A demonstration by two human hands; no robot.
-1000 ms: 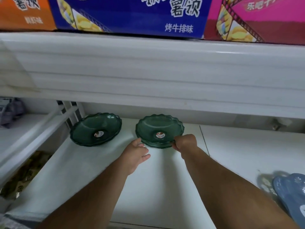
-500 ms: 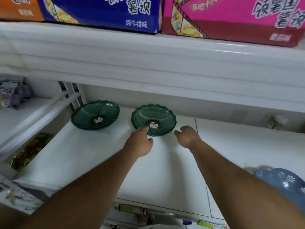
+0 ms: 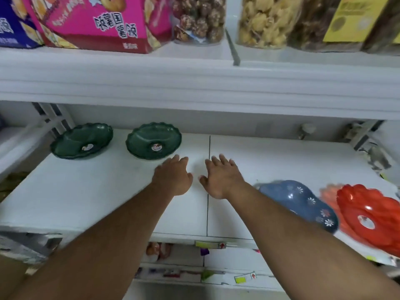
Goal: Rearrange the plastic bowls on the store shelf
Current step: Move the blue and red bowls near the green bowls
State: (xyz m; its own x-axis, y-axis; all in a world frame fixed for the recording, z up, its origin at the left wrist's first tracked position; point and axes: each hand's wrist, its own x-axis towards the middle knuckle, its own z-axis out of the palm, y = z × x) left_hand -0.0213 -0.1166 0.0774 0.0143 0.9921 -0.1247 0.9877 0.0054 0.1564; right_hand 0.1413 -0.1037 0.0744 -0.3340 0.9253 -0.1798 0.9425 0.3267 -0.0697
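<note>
Two dark green scalloped plastic bowls sit side by side at the back left of the white shelf (image 3: 97,191): the left green bowl (image 3: 82,140) and the right green bowl (image 3: 154,140), each with a round sticker inside. My left hand (image 3: 173,175) hovers just in front and right of the right green bowl, fingers spread, holding nothing. My right hand (image 3: 220,175) is beside it over the shelf seam, also spread and empty. A blue flowered bowl (image 3: 303,202) and a red scalloped bowl (image 3: 372,215) lie at the front right.
The upper shelf edge (image 3: 194,83) overhangs the bowls, carrying a pink snack box (image 3: 97,22) and clear snack jars (image 3: 199,18). A white rack (image 3: 49,118) borders the shelf at the left. Price tags (image 3: 210,244) line the front edge.
Both hands have let go of the right green bowl and drawn back to the right with fingers spread. The view has swung right, bringing the blue and red bowls into sight.
</note>
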